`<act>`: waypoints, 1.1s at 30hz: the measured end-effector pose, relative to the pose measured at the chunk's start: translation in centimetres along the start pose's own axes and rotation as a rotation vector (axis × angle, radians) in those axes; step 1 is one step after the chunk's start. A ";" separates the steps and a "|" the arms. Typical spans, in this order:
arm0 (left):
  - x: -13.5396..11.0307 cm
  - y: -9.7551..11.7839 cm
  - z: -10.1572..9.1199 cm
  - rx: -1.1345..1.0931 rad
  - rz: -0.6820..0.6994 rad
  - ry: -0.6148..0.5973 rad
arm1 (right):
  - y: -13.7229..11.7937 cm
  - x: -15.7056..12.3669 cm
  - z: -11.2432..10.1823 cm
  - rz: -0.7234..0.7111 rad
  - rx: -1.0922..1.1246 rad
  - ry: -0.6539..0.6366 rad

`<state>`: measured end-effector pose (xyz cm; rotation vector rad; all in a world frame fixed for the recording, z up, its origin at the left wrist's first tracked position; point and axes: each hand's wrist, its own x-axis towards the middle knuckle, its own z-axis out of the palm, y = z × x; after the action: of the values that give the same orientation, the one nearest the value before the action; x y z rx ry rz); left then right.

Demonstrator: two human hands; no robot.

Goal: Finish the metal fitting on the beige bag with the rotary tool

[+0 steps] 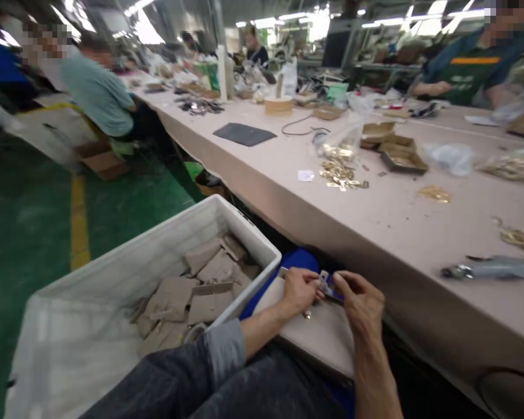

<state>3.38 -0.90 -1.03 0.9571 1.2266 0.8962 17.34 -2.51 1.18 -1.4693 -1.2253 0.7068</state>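
A beige leather-like piece (327, 334), flat like a bag panel, lies across my lap with a small shiny metal fitting (307, 315) on it. My left hand (302, 289) is above its far edge, fingers pinched on a small metal plate (324, 276) with a hole in it. Close by on the right, my right hand (363, 299) has thumb and fingertips pressed together beside the plate. Whatever lies between those fingertips is too small to make out.
At my left a white plastic bin (248, 230) holds several beige pieces (170, 299). The long table (332, 224) bears gold metal fittings (340, 171), an open box (404, 156), a dark sheet (244, 134) and a grey power screwdriver-like tool (493, 269). Co-workers sit and stand around it.
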 end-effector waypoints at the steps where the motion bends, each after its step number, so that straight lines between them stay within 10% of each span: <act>1: 0.1 -0.3 0.6 -0.016 0.002 -0.009 | 0.3 -0.5 -1.2 0.045 0.000 0.008; 33: 0.3 -1.5 -1.4 0.045 0.213 -0.127 | 1.3 -0.2 0.4 0.159 0.129 -0.045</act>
<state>2.09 -1.03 -2.60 1.1789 1.0539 0.9612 17.32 -2.45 -0.19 -1.4608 -1.0839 0.9136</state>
